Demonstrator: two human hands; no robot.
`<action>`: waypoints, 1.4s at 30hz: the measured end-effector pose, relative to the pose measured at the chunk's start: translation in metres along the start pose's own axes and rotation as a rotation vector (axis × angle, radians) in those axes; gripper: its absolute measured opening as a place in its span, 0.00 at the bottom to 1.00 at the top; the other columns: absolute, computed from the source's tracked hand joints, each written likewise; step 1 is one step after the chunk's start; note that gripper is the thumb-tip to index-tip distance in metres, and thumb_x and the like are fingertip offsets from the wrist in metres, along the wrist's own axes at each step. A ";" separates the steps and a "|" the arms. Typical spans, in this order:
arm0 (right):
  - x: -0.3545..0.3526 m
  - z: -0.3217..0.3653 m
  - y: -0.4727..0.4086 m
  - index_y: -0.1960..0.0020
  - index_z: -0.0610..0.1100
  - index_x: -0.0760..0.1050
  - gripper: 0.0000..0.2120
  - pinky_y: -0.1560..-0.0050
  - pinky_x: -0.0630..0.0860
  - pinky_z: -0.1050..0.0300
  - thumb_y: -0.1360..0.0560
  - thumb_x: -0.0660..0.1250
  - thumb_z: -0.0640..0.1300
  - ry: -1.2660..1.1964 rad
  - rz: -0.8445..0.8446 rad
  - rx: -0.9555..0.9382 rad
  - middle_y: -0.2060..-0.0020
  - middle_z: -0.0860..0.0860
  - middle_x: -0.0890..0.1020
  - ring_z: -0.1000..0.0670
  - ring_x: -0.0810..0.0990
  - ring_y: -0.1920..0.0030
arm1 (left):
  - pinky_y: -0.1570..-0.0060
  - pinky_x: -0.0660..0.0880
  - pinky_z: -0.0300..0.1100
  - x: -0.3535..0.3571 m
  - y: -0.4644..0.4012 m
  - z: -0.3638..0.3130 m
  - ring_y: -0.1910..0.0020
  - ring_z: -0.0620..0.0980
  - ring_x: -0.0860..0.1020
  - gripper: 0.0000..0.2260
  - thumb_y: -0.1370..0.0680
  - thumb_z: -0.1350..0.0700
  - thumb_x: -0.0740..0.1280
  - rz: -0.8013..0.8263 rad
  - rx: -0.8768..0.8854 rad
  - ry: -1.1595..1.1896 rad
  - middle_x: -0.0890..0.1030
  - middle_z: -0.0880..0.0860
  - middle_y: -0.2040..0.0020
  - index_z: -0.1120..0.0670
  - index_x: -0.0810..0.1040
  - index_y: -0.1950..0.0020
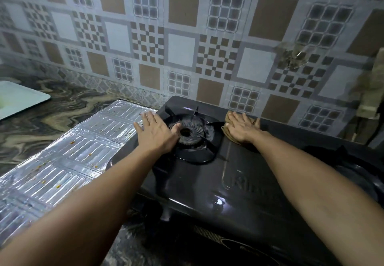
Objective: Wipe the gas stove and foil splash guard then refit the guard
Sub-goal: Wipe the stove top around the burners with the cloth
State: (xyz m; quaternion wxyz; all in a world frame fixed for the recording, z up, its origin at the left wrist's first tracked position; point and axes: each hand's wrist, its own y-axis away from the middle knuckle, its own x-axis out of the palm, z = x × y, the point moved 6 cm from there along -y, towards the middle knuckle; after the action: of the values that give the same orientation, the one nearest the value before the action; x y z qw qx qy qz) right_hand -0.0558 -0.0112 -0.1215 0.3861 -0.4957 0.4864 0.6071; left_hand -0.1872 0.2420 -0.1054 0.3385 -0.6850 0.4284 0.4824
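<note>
Hands lie flat with straight fingers: the right hand point(241, 127) presses a cloth point(228, 134) on the stove point(207, 182), the left hand point(154, 132) rests by the burner point(192, 131), beside the foil guard point(68, 161).

Black gas stove point(207, 182) sits on marbled counter point(52, 116), back edge vs patterned tile wall point(187, 26). L burner point(190, 132) w/ pan support near stove's back-left corner. Left hand point(154, 131) flat, fingers straight, palm on stove just left of burner, thumb touching burner rim. Right hand point(241, 126) presses brown cloth point(230, 132) flat on stove top just right of burner, near wall. Foil splash guard point(62, 157) lies flat on counter touching stove's left side, w/ orange-brown specks. White tray point(18, 97) further left.
</note>
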 end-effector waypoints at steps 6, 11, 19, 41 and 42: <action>-0.006 -0.002 -0.045 0.22 0.53 0.38 0.30 0.28 0.35 0.33 0.20 0.39 0.63 0.013 0.029 -0.110 0.22 0.56 0.39 0.46 0.37 0.22 | 0.26 0.41 0.61 0.004 -0.018 -0.004 0.22 0.58 0.41 0.41 0.21 0.34 0.47 -0.021 -0.088 0.001 0.44 0.62 0.21 0.63 0.46 0.22; -0.012 0.009 -0.076 0.21 0.53 0.38 0.33 0.28 0.35 0.33 0.22 0.38 0.67 0.028 0.055 -0.193 0.22 0.55 0.39 0.45 0.37 0.23 | 0.26 0.40 0.62 0.013 -0.022 -0.006 0.22 0.57 0.38 0.42 0.22 0.32 0.47 -0.014 -0.143 -0.007 0.42 0.61 0.21 0.63 0.44 0.22; -0.021 0.070 -0.128 0.22 0.56 0.37 0.45 0.27 0.37 0.32 0.32 0.35 0.79 0.073 0.180 -0.370 0.23 0.57 0.38 0.45 0.37 0.22 | 0.26 0.38 0.61 0.015 -0.025 -0.006 0.23 0.55 0.33 0.43 0.23 0.31 0.46 0.036 -0.129 -0.073 0.35 0.59 0.22 0.62 0.38 0.22; -0.055 0.259 -0.091 0.32 0.43 0.72 0.23 0.46 0.65 0.59 0.19 0.58 0.56 0.407 0.278 -0.723 0.34 0.45 0.75 0.47 0.72 0.44 | 0.28 0.31 0.58 0.008 -0.007 0.021 0.25 0.48 0.30 0.45 0.25 0.30 0.51 0.063 -0.054 0.053 0.32 0.53 0.23 0.56 0.35 0.22; -0.057 0.264 -0.085 0.33 0.42 0.74 0.23 0.46 0.66 0.59 0.20 0.58 0.56 0.403 0.279 -0.727 0.36 0.45 0.76 0.48 0.72 0.46 | 0.27 0.32 0.58 0.004 -0.005 0.028 0.24 0.48 0.31 0.42 0.23 0.32 0.50 0.044 -0.077 0.088 0.33 0.53 0.22 0.56 0.36 0.22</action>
State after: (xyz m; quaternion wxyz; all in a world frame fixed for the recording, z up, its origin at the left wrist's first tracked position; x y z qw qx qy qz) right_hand -0.0223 0.2658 -0.0737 -0.0016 -0.6374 0.3689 0.6765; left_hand -0.1927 0.2673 -0.1174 0.2821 -0.7083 0.4391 0.4753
